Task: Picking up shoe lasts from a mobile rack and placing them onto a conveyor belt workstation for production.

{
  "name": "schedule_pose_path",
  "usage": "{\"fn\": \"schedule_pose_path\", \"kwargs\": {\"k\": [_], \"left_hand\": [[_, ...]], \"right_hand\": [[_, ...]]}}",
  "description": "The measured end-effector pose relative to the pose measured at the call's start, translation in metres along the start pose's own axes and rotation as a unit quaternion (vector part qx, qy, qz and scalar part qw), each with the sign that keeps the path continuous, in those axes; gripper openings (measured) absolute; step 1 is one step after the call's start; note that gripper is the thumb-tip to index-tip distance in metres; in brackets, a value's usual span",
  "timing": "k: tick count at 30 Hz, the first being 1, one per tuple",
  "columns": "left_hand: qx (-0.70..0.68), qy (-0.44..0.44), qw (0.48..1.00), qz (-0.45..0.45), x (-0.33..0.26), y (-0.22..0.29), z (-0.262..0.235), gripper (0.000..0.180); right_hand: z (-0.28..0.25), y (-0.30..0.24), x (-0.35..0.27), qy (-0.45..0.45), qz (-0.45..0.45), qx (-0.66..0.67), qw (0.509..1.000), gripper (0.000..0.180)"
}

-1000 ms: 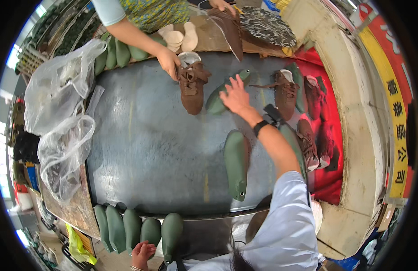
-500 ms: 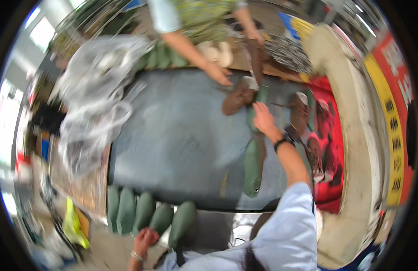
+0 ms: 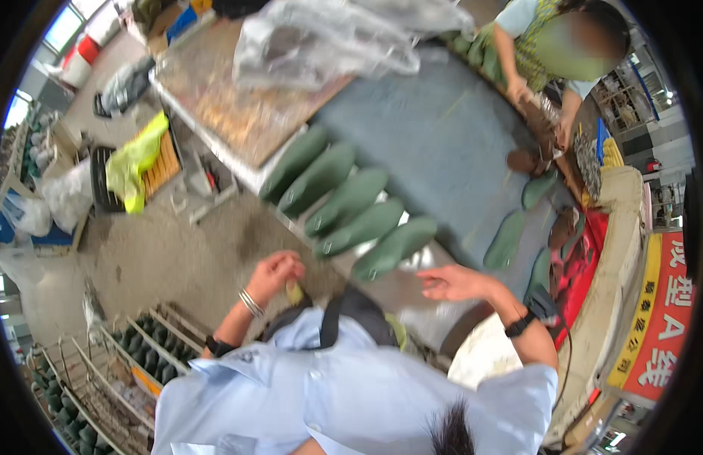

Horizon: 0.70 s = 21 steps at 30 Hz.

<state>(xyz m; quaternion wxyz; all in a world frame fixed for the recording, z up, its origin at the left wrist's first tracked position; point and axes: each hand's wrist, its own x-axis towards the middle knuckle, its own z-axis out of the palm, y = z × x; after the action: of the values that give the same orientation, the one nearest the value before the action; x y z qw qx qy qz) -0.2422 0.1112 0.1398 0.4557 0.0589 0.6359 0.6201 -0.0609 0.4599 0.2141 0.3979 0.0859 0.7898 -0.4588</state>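
Note:
Several dark green shoe lasts (image 3: 342, 199) stand in a slanted row along the near edge of the grey-topped table (image 3: 412, 114). My right hand (image 3: 454, 283) is open, fingers stretched leftward, just below the nearest last and apart from it. Over the floor to the left of the row, my left hand (image 3: 275, 273) is closed with curled fingers, and nothing shows in it. At the table's right side lie more green lasts (image 3: 505, 240) and a brown shoe upper (image 3: 561, 226). Across the table, a co-worker's hands (image 3: 520, 91) hold another brown shoe upper (image 3: 539, 125).
Clear plastic bags (image 3: 321, 45) lie on the table's far left, by a worn brown board (image 3: 215, 91). A red-lined conveyor (image 3: 594, 235) with a pale rim borders the right. Racks of lasts (image 3: 150, 345) stand lower left. A yellow-green cloth (image 3: 139, 159) hangs over a chair.
The view has swung left and down. My right hand has left the green last on the table's right side and come back near my body. My left hand is now away from the row.

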Motion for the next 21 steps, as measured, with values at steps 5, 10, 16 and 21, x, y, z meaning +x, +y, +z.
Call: {"fn": "schedule_pose_path", "kwargs": {"k": [5,10,16,21], "left_hand": [[-0.055,0.148,0.987,-0.037,-0.072,-0.022,-0.088,0.028],[-0.095,0.214,0.971,-0.050,-0.125,-0.043,-0.158,0.027],[-0.107,0.224,0.968,-0.019,-0.142,-0.044,-0.198,0.032],[-0.102,0.262,0.959,0.035,-0.141,-0.046,-0.240,0.030]], "right_hand": [[0.098,-0.078,0.075,-0.160,0.018,0.000,0.987,0.050],[0.163,-0.085,0.156,0.258,0.027,-0.029,0.965,0.039],[0.135,-0.065,0.155,0.262,0.050,0.147,0.952,0.026],[0.105,-0.138,0.227,0.100,0.085,0.145,0.981,0.026]]}}
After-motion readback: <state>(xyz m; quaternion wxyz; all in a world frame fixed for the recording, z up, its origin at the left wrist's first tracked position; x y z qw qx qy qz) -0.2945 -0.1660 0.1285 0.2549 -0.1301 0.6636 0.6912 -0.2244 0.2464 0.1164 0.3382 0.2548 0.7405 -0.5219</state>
